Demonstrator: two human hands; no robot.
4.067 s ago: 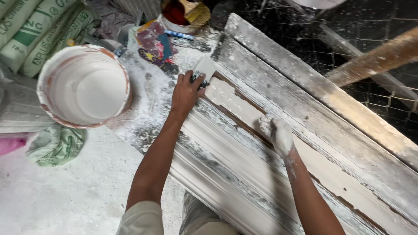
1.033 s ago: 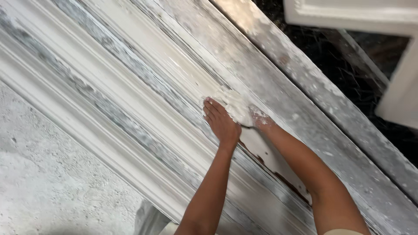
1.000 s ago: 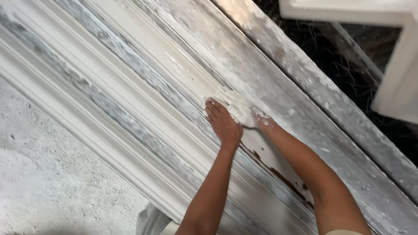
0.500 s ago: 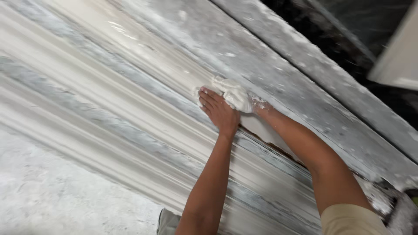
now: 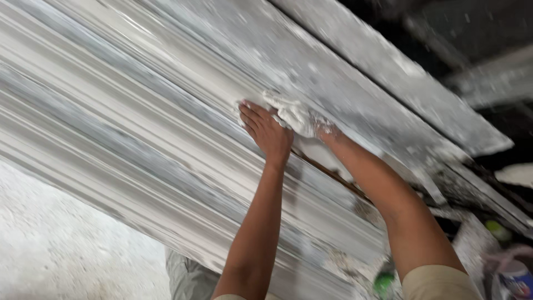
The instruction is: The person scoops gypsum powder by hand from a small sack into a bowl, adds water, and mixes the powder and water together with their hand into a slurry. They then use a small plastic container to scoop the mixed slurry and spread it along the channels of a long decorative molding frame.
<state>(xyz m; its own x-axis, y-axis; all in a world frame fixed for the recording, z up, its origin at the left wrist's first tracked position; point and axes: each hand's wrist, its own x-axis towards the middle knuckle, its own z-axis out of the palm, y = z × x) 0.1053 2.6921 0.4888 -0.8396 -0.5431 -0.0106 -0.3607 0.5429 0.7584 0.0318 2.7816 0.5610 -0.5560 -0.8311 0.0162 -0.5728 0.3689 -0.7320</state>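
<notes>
A long grooved moulding form [image 5: 139, 128] coated in white and grey plaster runs diagonally across the view. My left hand [image 5: 265, 129] lies flat on it, palm down, fingers pointing up-left. My right hand [image 5: 302, 119], smeared white, presses a lump of wet white plaster [image 5: 288, 114] against the form just beside the left hand. Below my right forearm a brown strip of bare form [image 5: 327, 172] shows through. The view is blurred by motion.
A plaster-spattered plank [image 5: 388, 72] lies along the upper right, with dark ground beyond it. White dusty floor [image 5: 55, 255] is at the lower left. Small containers and a green object [image 5: 383, 280] sit at the bottom right.
Earlier my hands worked near a white bucket at one end of the form. Both hands have since slid together along the moulding, and the view has swung with them.
</notes>
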